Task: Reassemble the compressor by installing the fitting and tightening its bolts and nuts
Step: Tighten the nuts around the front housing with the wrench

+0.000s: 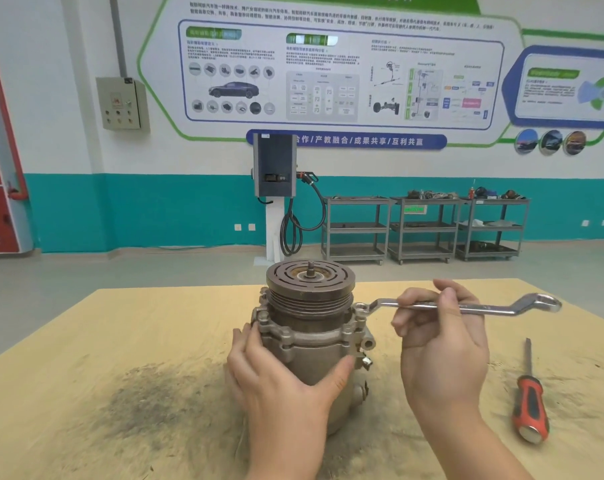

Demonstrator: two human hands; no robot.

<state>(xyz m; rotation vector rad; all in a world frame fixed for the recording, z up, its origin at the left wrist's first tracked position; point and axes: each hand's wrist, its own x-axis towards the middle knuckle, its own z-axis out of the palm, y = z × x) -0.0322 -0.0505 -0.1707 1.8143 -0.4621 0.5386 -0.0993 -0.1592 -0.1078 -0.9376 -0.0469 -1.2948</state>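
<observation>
A grey metal compressor (312, 336) stands upright on the table, its grooved pulley (310, 284) on top. My left hand (279, 379) wraps around the compressor's body from the front left and grips it. My right hand (439, 336) holds the shaft of a silver ring wrench (494, 307) between thumb and fingers. The wrench lies level, and its left ring end (360, 308) sits over a bolt on the compressor's right flange. A small fitting (365, 361) sticks out low on the compressor's right side.
A red-and-black screwdriver (530, 398) lies on the tan table (85, 358) at the right. A dark smudge (148, 403) stains the tabletop left of the compressor. Beyond the table stand a charging post (275, 188) and three grey shelf carts (425, 228).
</observation>
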